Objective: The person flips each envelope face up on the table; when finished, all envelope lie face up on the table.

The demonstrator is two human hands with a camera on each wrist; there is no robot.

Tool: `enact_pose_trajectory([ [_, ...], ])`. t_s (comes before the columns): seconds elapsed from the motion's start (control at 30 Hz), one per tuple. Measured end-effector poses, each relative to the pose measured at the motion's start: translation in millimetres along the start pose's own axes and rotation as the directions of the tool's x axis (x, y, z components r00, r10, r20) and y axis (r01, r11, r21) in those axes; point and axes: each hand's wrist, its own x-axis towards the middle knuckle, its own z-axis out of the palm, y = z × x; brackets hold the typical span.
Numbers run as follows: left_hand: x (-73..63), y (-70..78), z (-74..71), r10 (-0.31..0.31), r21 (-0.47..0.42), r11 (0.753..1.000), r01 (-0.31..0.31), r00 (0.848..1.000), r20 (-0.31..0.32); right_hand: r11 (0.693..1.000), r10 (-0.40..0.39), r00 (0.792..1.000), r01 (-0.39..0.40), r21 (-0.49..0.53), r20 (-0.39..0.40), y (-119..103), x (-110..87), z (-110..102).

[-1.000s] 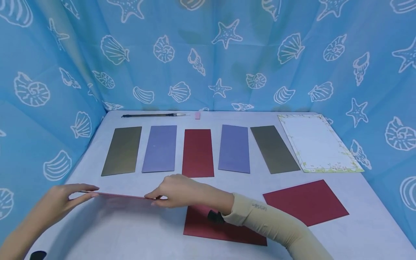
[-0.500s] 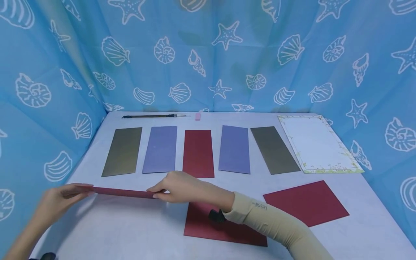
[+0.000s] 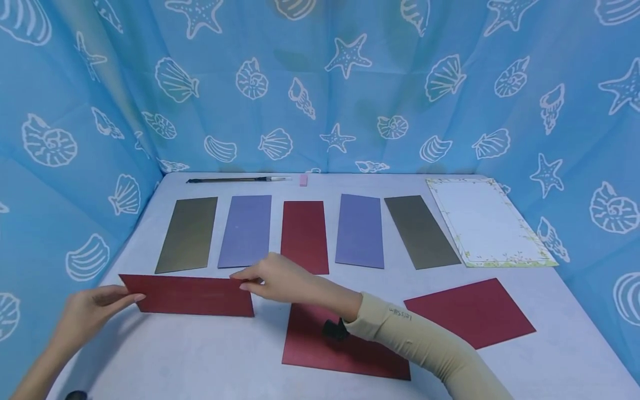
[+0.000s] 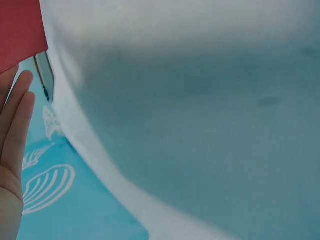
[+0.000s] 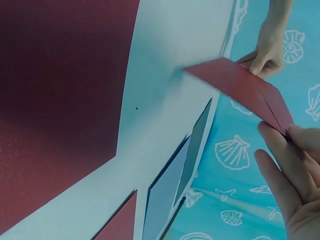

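Note:
Both hands hold a red rectangular card above the near left part of the table, its broad face turned toward the head camera. My left hand pinches the left end, with the thumb on the front face. At the upper right corner, my right hand grips the card between thumb and fingers. A dark crease or slit runs across the card near the right fingers in the right wrist view. Only a corner of the card appears over the left hand in the left wrist view.
Behind lie two brown cards, two purple cards and one red card. Two larger red sheets lie at right, one partly under the right forearm. A brush, pink eraser and floral-bordered sheet are at the back.
The held red card has turned from nearly edge-on to showing its broad face. The right hand has risen slightly; the left thumb now lies on the front face.

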Motion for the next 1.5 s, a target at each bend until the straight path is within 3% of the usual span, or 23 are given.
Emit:
enact_pose_trajectory([
  [0.3,-2.5,3.3,-9.3,-0.142,0.014,0.990,0.142,0.985,0.101,0.995,0.096,0.993,-0.095,0.021,-0.067,4.7,2.3,1.2],
  [0.67,7.8,7.1,-3.6,-0.189,0.080,0.981,0.175,0.956,0.224,0.986,0.166,0.986,-0.166,-0.005,-0.019,19.1,7.2,8.8],
  [0.87,8.7,9.4,5.2,-0.167,0.081,0.985,0.154,0.969,0.183,0.980,0.199,0.979,-0.199,-0.020,0.030,24.3,12.7,12.7],
  [1.03,11.7,11.5,11.9,-0.149,0.114,0.985,0.132,0.977,0.155,0.973,0.212,0.975,-0.204,-0.107,0.064,28.7,17.9,18.9],
  [1.2,15.1,16.4,14.8,-0.133,0.157,0.982,0.109,0.980,0.149,0.966,0.214,0.973,-0.197,-0.165,0.088,33.0,20.7,23.8],
  [1.5,14.4,19.1,16.3,-0.163,0.168,0.976,0.137,0.975,0.148,0.966,0.218,0.971,-0.200,-0.163,0.100,37.3,21.5,27.8],
])
